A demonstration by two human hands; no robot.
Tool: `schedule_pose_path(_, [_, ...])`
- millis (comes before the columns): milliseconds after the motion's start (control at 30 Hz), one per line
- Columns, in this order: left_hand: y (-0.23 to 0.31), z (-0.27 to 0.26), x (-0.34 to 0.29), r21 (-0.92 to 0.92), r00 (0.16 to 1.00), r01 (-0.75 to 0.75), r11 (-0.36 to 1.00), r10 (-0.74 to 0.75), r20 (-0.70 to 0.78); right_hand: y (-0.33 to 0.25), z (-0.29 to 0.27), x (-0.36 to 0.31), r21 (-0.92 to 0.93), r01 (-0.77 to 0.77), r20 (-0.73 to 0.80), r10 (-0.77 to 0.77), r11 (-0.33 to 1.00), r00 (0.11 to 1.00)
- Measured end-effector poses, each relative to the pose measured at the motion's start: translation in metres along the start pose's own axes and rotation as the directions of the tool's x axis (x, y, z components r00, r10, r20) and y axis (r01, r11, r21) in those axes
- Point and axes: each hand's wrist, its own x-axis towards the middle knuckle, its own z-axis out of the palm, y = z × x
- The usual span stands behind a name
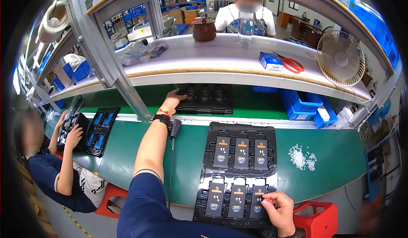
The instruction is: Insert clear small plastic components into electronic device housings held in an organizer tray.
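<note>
In front of me lies a black plastic tray [241,175] with two rows of flat black phone batteries [241,153], each with a small orange mark. My right hand [279,212] is at its near right corner, thumb and forefinger pinched together over the lower right battery [258,200]. Whatever the fingertips hold, if anything, is too small to make out. My left arm stretches far forward under the shelf. There my left hand [173,100] grips the left edge of a second black tray [204,109], which carries a row of similar dark batteries.
Small white pieces [302,158] lie heaped to the right. Blue bins [299,104] stand behind them. A shelf [187,63] above holds a brown pot, a glass, red scissors and a fan. Left of me a co-worker handles a black tray [102,129]. A cable adapter [175,128] lies beside my forearm.
</note>
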Motion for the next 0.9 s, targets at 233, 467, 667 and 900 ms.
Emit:
schedule_pose_path(233, [-0.024,0.001,0.014,0.885,0.893,-0.008,0.466,0.401,-0.203,-0.002,0.002,0.001,-0.023,0.003,-0.001,-0.003,1.0,1.0])
schedule_pose_path(467, [-0.033,0.006,0.018,0.897,0.909,-0.016,0.442,0.381,-0.171,-0.003,0.004,-0.001,-0.021,0.034,-0.044,-0.035,0.999,0.998])
schedule_pose_path(667, [-0.009,0.018,-0.003,0.92,0.934,0.025,0.392,0.318,-0.161,-0.007,0.004,-0.003,-0.041,0.062,-0.037,-0.063,0.997,0.997])
schedule_pose_path(900, [-0.023,0.02,-0.005,0.914,0.898,0.186,0.36,0.315,-0.307,-0.006,0.004,-0.003,-0.03,0.091,-0.026,-0.092,0.995,0.995])
